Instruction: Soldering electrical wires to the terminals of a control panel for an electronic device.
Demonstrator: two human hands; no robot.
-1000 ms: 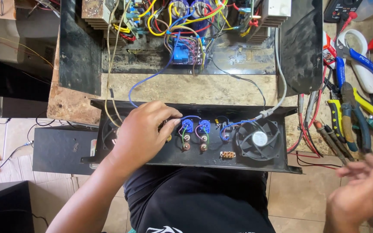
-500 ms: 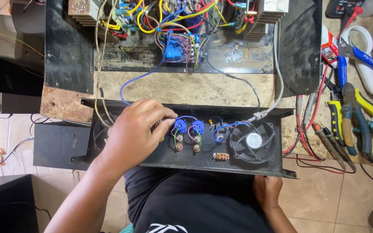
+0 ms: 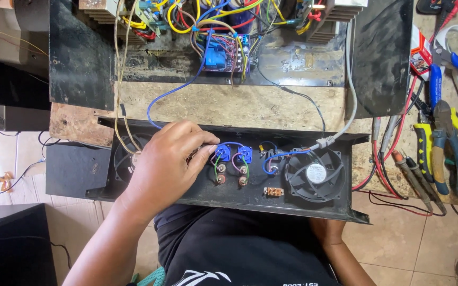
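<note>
One black metal rear panel (image 3: pixel 229 182) sat at table (image 3: pixel 239 106) edge, left hand (image 3: pixel 168 159) spread on it beside blue connectors (image 3: pixel 233 154), right hand's grip hidden beneath; likely stiff, sharp-edged, best held by flanges.

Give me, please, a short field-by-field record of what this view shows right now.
Left hand: resting on the black panel, fingertips at the blue connectors
Right hand: hidden beneath the panel, only the forearm shows
Fan: mounted at the panel's right end
Open chassis: above, full of coloured wiring
Pliers: on the bench, right
</note>
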